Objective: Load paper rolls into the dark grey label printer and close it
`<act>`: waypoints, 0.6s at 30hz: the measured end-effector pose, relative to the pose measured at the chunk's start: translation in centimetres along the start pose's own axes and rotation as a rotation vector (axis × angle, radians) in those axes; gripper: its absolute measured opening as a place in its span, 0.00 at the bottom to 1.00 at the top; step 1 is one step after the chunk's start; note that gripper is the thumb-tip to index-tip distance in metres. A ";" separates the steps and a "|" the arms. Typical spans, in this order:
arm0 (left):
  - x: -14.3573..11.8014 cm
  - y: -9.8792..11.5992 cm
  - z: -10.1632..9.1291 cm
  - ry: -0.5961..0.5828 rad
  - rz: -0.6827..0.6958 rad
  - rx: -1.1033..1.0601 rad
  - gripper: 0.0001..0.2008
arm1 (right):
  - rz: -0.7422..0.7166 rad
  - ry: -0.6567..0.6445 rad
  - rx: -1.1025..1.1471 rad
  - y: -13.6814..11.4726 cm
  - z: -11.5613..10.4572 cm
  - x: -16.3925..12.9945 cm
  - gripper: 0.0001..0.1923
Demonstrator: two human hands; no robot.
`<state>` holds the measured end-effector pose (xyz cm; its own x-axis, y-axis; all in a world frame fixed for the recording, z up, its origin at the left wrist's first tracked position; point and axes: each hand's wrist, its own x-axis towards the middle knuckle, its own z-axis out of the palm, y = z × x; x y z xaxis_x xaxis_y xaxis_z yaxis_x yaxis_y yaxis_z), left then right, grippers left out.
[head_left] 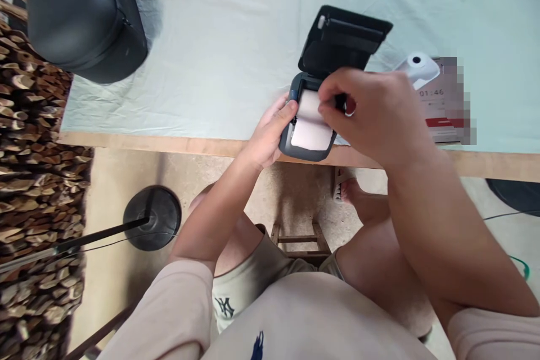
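Note:
A small dark portable printer is held over the table's front edge, its black lid swung up. White paper lies in the open compartment, with a strip of it reaching up to my right fingers. My left hand is closed around the printer's left side, thumb on the rim. My right hand is closed in a pinch at the paper's right edge; the fingertips partly cover the paper and the compartment's right side.
A white paper roll lies at the right, beside a flat panel reading 01:46, partly pixelated. A black zip case stands at the back left on the pale cloth. Below are a round stand base, a wooden stool and stacked firewood.

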<state>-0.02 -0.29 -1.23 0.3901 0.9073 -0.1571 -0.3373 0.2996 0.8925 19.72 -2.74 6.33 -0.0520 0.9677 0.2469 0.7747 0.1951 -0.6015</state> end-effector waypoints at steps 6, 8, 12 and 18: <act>0.0 0.3 0.2 -0.032 0.008 0.024 0.34 | 0.044 -0.062 -0.142 0.8 0.5 -0.6 0.11; 0.0 0.3 0.1 -0.034 0.012 0.023 0.34 | 0.057 -0.068 -0.152 0.8 1.0 -0.5 0.14; 0.0 0.4 -0.1 -0.071 -0.015 0.060 0.33 | 0.162 -0.144 -0.227 -0.1 1.0 0.1 0.15; 0.2 0.2 -0.4 0.000 -0.044 0.035 0.28 | 0.142 -0.097 0.033 -1.4 -0.9 0.5 0.23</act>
<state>-0.31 0.11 -1.23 0.4039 0.8935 -0.1962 -0.2897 0.3284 0.8990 19.13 -2.72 7.98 -0.0054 0.9965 0.0837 0.7575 0.0587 -0.6502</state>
